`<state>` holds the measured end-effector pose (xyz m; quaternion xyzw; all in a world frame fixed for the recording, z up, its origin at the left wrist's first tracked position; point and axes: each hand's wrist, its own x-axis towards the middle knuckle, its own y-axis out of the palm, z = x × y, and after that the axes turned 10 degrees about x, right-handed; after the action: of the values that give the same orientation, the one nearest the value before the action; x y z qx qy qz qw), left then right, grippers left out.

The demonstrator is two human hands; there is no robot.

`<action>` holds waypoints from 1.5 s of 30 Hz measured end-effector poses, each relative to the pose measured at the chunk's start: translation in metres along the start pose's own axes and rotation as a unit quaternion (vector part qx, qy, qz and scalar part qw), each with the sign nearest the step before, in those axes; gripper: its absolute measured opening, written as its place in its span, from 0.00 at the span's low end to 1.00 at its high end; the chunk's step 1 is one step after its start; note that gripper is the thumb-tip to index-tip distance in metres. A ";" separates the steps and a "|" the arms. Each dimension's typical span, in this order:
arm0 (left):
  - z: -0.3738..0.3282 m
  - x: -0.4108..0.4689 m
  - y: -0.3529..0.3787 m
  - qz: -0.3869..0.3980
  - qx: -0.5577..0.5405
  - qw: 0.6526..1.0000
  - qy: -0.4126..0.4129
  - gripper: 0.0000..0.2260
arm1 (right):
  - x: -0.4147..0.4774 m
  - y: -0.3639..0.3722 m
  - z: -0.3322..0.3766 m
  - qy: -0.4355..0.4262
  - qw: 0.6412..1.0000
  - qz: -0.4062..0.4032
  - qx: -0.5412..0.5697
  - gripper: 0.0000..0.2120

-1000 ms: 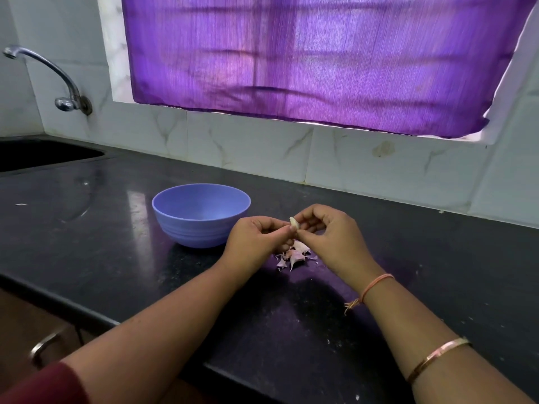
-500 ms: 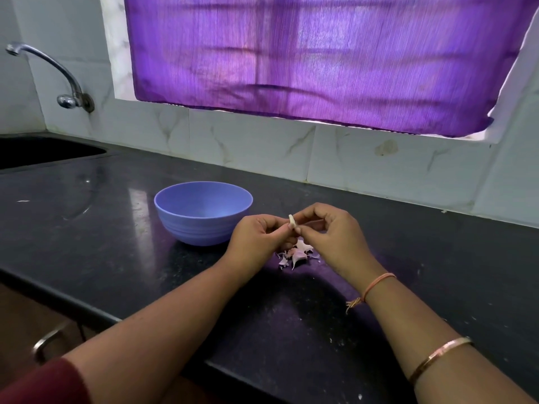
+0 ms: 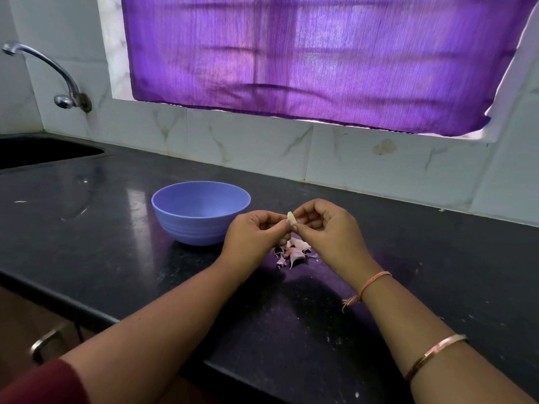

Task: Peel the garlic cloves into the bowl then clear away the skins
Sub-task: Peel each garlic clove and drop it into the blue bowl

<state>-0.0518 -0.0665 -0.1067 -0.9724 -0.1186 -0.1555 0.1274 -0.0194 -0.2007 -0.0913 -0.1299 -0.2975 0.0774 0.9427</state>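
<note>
Skins (image 3: 293, 252) are lying just right of the bowl (image 3: 201, 228), beneath the left hand (image 3: 250, 237) and right hand (image 3: 331, 228), both pinching a garlic clove (image 3: 290, 219) (long axis nearly upright).

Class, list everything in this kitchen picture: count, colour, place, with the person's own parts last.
countertop: one, black, foreground
garlic skins: one small pile, pinkish, on countertop
bowl: one, blue, on countertop left of garlic skins
garlic clove: one, pale, held above garlic skins
sink: one, dark, far left
tap: one, chrome, above sink
curtain: one, purple, upper background
thread band: one, orange, right wrist
bangle: one, copper, right forearm
left hand: one, pinches garlic clove
right hand: one, pinches garlic clove
</note>
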 end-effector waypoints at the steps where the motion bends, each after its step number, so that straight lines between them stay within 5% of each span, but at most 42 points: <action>1: 0.000 0.000 0.000 -0.002 -0.001 1.000 0.000 0.04 | 0.000 0.000 0.000 0.000 1.000 -0.001 0.000 0.04; 16: -0.003 0.000 -0.001 0.003 -0.005 1.000 -0.013 0.03 | 0.002 -0.002 -0.002 0.055 0.997 0.043 0.038 0.08; 33: 0.004 0.005 0.001 -0.021 0.023 0.999 -0.033 0.05 | -0.001 -0.006 0.004 0.156 0.953 0.060 0.253 0.09; 45: 0.004 0.004 0.001 -0.027 0.018 0.999 -0.026 0.04 | -0.002 -0.007 0.006 0.136 0.972 0.049 0.185 0.06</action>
<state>-0.0466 -0.0652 -0.1091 -0.9702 -0.1504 -0.1315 0.1374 -0.0242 -0.2065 -0.0856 0.0230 -0.1400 0.1586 0.9771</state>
